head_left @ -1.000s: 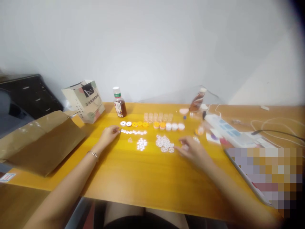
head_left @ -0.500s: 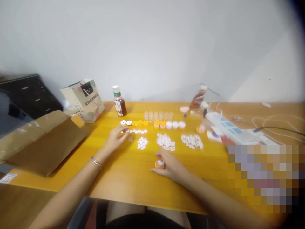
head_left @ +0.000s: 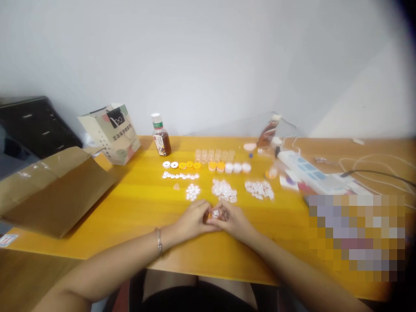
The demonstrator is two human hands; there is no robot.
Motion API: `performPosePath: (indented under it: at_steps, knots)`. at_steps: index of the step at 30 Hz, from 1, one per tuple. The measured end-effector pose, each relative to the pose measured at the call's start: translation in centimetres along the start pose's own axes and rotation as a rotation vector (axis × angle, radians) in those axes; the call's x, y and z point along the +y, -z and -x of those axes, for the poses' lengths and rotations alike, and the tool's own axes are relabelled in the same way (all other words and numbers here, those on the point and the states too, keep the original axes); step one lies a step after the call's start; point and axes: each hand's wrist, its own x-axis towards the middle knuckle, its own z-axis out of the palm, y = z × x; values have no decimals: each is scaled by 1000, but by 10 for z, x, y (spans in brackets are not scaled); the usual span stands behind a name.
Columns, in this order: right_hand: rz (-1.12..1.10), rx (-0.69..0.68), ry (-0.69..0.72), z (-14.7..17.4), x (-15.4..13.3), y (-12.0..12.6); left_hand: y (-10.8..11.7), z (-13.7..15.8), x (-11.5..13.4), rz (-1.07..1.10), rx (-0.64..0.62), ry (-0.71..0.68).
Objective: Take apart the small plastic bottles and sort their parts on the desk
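My right hand (head_left: 235,220) is closed round a small round container (head_left: 216,213) with orange on it and a pale figure on its top. Against it, with curled fingers, rests my left hand (head_left: 195,216); whatever its fingertips pinch is hidden. Just beyond the hands lie a cluster of small white round pieces (head_left: 193,192) and a pile of flat whitish cut-out pieces (head_left: 223,190). Farther back runs a row of small white pieces (head_left: 180,175), then white and orange discs with a centre hole (head_left: 182,165).
Clear cylinders (head_left: 211,156) and orange and white round caps (head_left: 229,167) stand in rows behind. More whitish pieces (head_left: 259,190) lie to the right. A brown bottle (head_left: 161,138), a paper bag (head_left: 118,134), a cardboard box (head_left: 61,199) and a power strip (head_left: 303,169) surround the work area.
My left hand has moved from the row of small white pieces, right and towards me, to meet the right hand at the round container. The view has shifted slightly.
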Motion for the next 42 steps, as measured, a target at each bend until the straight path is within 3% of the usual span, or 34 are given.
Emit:
performPosePath:
  at_steps: [7,12,19,24,35,42]
  knots:
    - [151,92,-1,1,-4,-4,-7,0,-2,76,58,53]
    - [223,7,37,3,-9,-1,-7,1,-3,114,28,68]
    - [280,-194,357,5,-22,16,1,0,-5,144,-69,36]
    - [404,-55,268,8,-24,11,1,-1,-5,139,-56,55]
    - [520,-23,359,6,-31,10,2,-1,-4,152,-90,51]
    - [575,-55,330,6,-39,11,2,-1,-4,138,-85,48]
